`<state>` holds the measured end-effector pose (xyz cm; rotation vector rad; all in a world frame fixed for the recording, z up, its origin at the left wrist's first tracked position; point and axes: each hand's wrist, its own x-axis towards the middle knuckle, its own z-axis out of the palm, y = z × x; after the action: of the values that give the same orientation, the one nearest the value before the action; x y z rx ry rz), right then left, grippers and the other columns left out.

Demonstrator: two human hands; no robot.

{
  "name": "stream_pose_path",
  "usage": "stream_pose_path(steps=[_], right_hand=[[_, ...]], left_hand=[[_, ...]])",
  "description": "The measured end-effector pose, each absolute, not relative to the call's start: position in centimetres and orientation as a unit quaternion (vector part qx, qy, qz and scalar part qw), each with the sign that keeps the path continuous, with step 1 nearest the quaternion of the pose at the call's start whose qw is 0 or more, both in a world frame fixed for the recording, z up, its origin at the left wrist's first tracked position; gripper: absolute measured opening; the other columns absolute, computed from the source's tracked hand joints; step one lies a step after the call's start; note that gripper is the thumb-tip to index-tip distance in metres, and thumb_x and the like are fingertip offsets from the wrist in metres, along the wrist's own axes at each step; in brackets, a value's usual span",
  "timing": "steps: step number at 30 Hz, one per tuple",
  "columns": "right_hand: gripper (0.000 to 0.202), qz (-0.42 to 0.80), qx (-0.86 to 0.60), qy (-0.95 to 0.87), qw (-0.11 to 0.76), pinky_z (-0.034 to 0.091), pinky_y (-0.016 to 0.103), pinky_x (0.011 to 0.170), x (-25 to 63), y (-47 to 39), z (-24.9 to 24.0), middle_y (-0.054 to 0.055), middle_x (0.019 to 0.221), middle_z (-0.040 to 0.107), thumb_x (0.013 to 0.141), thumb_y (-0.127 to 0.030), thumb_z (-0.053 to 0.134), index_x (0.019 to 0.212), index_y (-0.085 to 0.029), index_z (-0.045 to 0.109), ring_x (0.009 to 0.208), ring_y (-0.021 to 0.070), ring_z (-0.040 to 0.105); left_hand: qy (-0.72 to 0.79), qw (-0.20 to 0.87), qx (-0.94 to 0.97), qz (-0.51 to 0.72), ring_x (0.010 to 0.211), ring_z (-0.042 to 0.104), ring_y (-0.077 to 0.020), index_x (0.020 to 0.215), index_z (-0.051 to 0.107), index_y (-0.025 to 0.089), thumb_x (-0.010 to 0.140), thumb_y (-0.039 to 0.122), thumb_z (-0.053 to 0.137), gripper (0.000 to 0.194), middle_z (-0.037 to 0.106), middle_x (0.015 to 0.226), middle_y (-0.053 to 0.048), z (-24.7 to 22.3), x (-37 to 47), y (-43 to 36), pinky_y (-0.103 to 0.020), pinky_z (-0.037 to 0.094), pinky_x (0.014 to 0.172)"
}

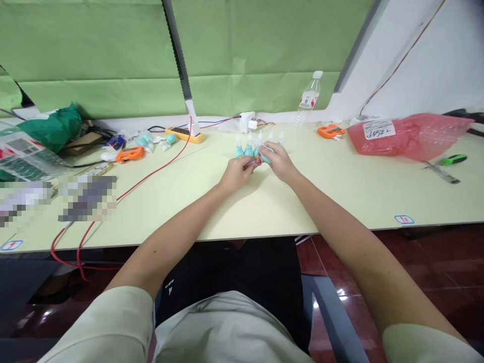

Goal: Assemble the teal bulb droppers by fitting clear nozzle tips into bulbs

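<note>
In the middle of the table, my right hand [278, 160] is wrapped round a turquoise squeeze bulb [265, 158] whose pale nozzle points up and to the left. Close against it, my left hand [237, 173] is closed in a pinch near the lower end of that bulb. What lies between the left fingers is small and mostly hidden. Just behind my hands several like turquoise bulbs [239, 150] with whitish pointed tips stand upright in a row. My right hand partly covers the row.
A clear plastic bottle [308, 98] and a white adapter [247, 122] stand at the back. To the right lie an orange tool [331, 131], a red plastic bag [401, 136] and a green-handled screwdriver [451, 160]. A yellow multimeter [185, 134] and a red cable [151, 174] are on the left.
</note>
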<state>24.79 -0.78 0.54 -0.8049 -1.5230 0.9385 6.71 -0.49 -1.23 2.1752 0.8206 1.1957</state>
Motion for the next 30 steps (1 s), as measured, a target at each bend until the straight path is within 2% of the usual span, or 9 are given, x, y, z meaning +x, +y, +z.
stream_pose_path(steps=[20,30], right_hand=[[0.049,0.411,-0.346,-0.638,0.552,0.055,0.033,0.072,25.0,-0.61,0.34,0.001,0.07,0.061,0.083,-0.069,0.072,0.074,-0.023,0.059,0.068,0.0166,0.061],[0.042,0.423,-0.325,-0.639,0.554,0.052,0.032,0.072,25.24,-0.33,0.08,0.001,0.071,0.061,0.088,-0.06,0.072,0.075,-0.022,0.061,0.068,0.0165,0.06]], left_hand=[[0.279,0.27,0.808,0.443,0.081,0.066,-0.0162,0.106,0.076,0.019,0.091,0.017,0.058,0.023,0.075,0.099,-0.008,-1.82,6.61,0.04,-0.028,0.052,0.081],[0.269,0.232,0.824,0.441,0.083,0.068,-0.0151,0.106,0.075,0.017,0.093,0.016,0.056,0.024,0.076,0.101,-0.007,-2.06,6.61,0.27,-0.027,0.054,0.082]])
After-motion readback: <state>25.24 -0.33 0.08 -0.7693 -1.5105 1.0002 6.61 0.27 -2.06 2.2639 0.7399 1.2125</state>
